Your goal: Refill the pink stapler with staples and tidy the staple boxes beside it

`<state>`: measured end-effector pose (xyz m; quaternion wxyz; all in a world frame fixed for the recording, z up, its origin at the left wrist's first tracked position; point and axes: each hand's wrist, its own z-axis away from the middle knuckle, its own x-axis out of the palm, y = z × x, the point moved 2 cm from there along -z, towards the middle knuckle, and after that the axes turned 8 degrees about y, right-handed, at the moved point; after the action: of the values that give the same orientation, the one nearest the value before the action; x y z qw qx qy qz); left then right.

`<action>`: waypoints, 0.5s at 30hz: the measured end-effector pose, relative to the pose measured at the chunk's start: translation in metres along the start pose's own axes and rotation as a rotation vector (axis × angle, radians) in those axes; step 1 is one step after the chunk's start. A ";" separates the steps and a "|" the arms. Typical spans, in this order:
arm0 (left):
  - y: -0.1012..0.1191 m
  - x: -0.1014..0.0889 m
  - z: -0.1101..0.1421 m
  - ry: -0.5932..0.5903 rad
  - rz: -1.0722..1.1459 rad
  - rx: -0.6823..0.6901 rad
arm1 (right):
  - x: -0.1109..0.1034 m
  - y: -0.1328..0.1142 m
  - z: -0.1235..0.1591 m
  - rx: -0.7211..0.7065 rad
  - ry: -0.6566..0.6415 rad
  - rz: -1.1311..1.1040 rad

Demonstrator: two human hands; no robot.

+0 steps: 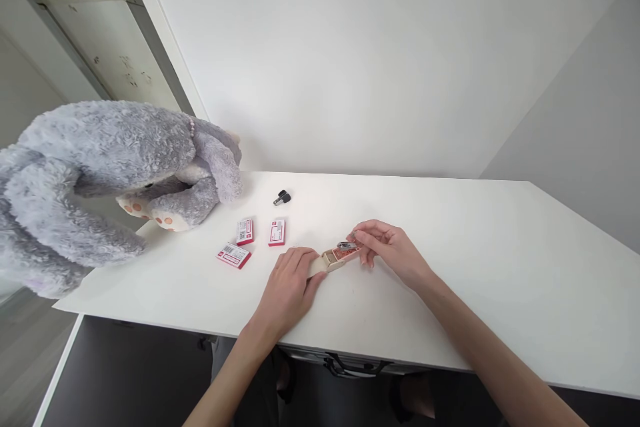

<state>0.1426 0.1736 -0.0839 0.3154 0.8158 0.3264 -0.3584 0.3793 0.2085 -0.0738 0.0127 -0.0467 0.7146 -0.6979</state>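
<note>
A slim beige-and-pink case point(334, 260) lies slanted on the white table, its exact kind hard to make out. My left hand point(293, 280) is closed over its beige end, palm down. Beyond the fingers a small beige compartment is exposed, and past it a pinkish section holds small bits too fine to tell. Above that section sits a small silver metal piece point(346, 245). At the piece's far end, the thumb and index finger of my right hand point(387, 247) come together, seemingly pinching it. The fingers partly hide the pink end.
Three small red-and-white boxes, one point(277, 232) nearest the case, lie left of my hands. Behind them is a small black tool with a metal tip point(282, 198). A big grey plush toy point(110, 147) occupies the table's left end. A white wall point(350, 67) rises behind.
</note>
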 end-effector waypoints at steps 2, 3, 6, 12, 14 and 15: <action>-0.001 0.001 0.001 0.006 -0.026 -0.004 | 0.000 0.001 0.000 -0.016 0.009 0.037; -0.002 0.001 0.001 0.010 -0.039 -0.009 | 0.000 0.001 -0.001 -0.023 0.012 0.051; -0.003 0.002 0.002 0.023 -0.060 -0.027 | 0.002 0.003 -0.001 -0.049 0.013 0.069; -0.003 0.002 0.003 0.045 -0.091 -0.048 | 0.004 0.001 0.000 -0.132 0.024 0.098; -0.003 0.001 0.003 0.051 -0.106 -0.052 | 0.004 0.000 0.001 -0.158 0.029 0.114; -0.003 0.001 0.003 0.055 -0.113 -0.054 | 0.005 -0.001 0.001 -0.159 0.026 0.121</action>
<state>0.1401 0.1738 -0.0871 0.3075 0.7969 0.3899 -0.3442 0.3749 0.2074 -0.0730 0.0420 0.0045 0.7694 -0.6373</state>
